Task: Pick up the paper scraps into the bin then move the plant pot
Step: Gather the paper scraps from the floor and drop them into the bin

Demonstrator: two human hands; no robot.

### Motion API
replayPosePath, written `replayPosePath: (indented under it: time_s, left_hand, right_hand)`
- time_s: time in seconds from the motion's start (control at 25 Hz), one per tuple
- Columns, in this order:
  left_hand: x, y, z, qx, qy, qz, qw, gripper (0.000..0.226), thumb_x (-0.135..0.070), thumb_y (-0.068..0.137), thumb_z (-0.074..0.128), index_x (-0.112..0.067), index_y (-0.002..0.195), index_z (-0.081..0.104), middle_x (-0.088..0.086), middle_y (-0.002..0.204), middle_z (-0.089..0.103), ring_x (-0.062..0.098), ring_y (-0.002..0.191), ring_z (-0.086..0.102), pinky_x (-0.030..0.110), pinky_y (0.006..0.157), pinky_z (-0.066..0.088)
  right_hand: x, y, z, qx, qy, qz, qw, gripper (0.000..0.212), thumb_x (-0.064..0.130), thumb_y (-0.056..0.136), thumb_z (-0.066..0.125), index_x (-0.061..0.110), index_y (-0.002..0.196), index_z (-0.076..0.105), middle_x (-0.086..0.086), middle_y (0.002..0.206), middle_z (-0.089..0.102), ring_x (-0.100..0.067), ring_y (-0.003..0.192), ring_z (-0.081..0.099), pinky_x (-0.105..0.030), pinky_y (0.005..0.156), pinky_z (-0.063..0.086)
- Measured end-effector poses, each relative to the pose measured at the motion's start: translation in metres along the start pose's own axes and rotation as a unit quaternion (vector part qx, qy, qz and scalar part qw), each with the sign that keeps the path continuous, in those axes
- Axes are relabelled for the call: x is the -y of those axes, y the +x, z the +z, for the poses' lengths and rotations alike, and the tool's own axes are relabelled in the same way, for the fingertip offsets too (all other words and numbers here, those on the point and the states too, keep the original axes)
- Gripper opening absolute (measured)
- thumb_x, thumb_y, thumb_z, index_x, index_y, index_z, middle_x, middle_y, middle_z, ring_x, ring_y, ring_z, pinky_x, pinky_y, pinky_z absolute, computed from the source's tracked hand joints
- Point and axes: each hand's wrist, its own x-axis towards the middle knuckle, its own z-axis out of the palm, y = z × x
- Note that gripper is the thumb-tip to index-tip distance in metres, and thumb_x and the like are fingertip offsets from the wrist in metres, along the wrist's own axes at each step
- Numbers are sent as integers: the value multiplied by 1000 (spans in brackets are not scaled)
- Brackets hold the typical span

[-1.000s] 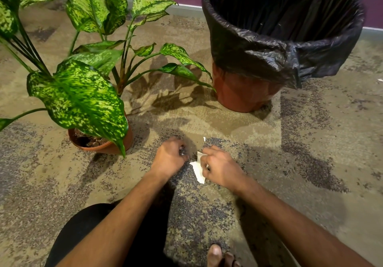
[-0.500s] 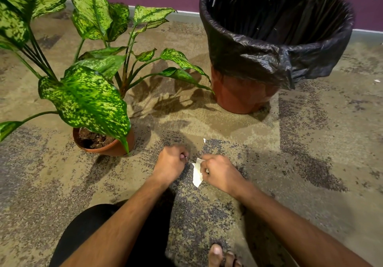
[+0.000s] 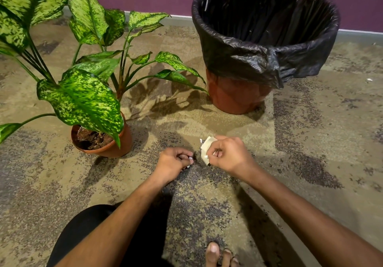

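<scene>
In the head view, the tiny white scrap (image 3: 190,159) pinched in the curled left hand (image 3: 172,163) could slip back onto the speckled carpet (image 3: 310,142) on the way to the black-lined terracotta bin (image 3: 267,45), which stands well apart. The right hand (image 3: 228,155), raised just off the floor, is clamped on a larger crumpled off-white paper piece (image 3: 207,145). The terracotta plant pot (image 3: 122,144) with mottled leaves sits untouched to the left.

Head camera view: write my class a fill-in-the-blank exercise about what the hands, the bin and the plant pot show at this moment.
1. The right hand holds a scrap of ____.
2. The bin is lined with a ____ plastic bag.
3. The plant pot stands on the carpet to the ____ of the bin.
4. The left hand is curled just above the ____.

Missing words: paper; black; left; carpet
</scene>
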Motion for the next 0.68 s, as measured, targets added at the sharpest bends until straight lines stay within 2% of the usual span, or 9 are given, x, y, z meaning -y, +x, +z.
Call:
replayPosePath:
  time_s: [0.08, 0.2, 0.32, 0.44, 0.56, 0.68]
  left_hand:
    - [1, 0, 2, 8, 20, 5, 1000, 18, -5, 79, 73, -21, 88, 69, 1, 80, 68, 1, 56, 55, 15, 56, 51]
    - [5, 1, 6, -2, 83, 18, 996, 18, -12, 83, 71, -28, 90, 67, -10, 67, 60, -5, 44, 45, 10, 44, 38]
    - [9, 2, 7, -35, 95, 56, 993, 21, -13, 85, 68, -29, 99, 66, -14, 76, 62, -6, 42, 45, 9, 39, 34]
    - [8, 6, 7, -82, 100, 84, 988, 25, -13, 87, 67, -26, 109, 66, -15, 92, 65, -8, 51, 53, 11, 43, 43]
    - [3, 12, 8, -99, 89, 70, 989, 28, -15, 87, 67, -26, 114, 64, -13, 92, 65, -5, 66, 62, 18, 57, 57]
    - [-3, 25, 11, -102, 116, 75, 985, 30, -16, 89, 65, -24, 117, 64, -10, 101, 66, 5, 78, 64, 21, 67, 57]
  right_hand:
    - [18, -4, -26, -30, 33, -32, 998, 8, 9, 80, 69, 16, 79, 74, 1, 120, 65, -9, 97, 60, -6, 74, 47]
    - [52, -7, -77, -148, 69, -117, 980, 6, 9, 77, 71, 15, 76, 74, 5, 92, 69, -7, 76, 64, -23, 65, 56]
    - [77, -7, -137, -270, 83, -194, 940, 5, 10, 77, 70, 14, 79, 74, 1, 85, 70, -10, 76, 66, -27, 69, 57]
    - [84, 3, -186, -367, 28, -215, 904, 10, 18, 81, 65, 14, 86, 74, 3, 86, 70, -6, 77, 65, -20, 73, 53]
    - [79, 24, -214, -382, 21, -179, 906, 11, 25, 85, 61, 22, 92, 68, 8, 91, 66, 3, 80, 62, -16, 78, 53]
    - [62, 47, -224, -385, -41, -114, 915, 18, 24, 88, 58, 17, 99, 70, 5, 101, 68, -2, 91, 62, -24, 86, 54]
